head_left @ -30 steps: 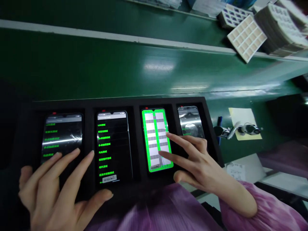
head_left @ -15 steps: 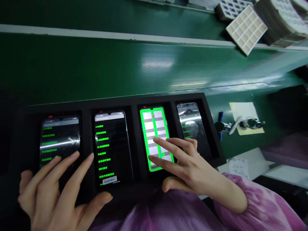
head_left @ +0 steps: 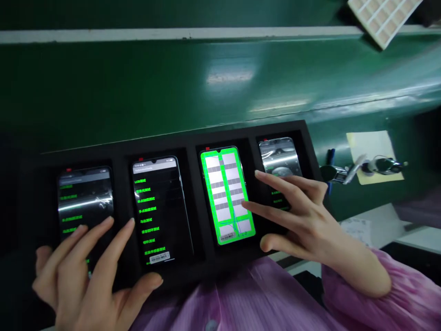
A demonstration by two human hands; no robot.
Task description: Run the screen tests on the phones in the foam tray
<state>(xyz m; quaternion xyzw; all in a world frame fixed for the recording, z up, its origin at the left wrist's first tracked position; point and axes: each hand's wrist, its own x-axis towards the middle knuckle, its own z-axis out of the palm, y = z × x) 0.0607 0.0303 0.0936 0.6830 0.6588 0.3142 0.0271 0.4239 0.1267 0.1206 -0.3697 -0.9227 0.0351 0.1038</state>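
A black tray (head_left: pixel 193 138) holds several phones side by side. My left hand (head_left: pixel 82 276) lies open with spread fingers on the far-left phone (head_left: pixel 84 193) and the tray's front rim, thumb below the second phone (head_left: pixel 160 207), which shows green menu text. My right hand (head_left: pixel 303 220) is open, fingers stretched out; one fingertip touches the right edge of the third phone (head_left: pixel 225 188), whose screen shows a green grid with grey blocks. The hand partly covers the fourth phone (head_left: pixel 279 156).
The tray rests on a green conveyor belt (head_left: pixel 172 92). A white compartment tray (head_left: pixel 382 18) lies at the top right. Right of the black tray are a yellow paper (head_left: pixel 370 147) and small metal tools (head_left: pixel 344 172). A pink garment (head_left: pixel 258 303) fills the bottom.
My right hand slid from the lower middle of the third phone's screen toward its right edge. More of the screen turned green. The view shifted down. The left hand stayed put.
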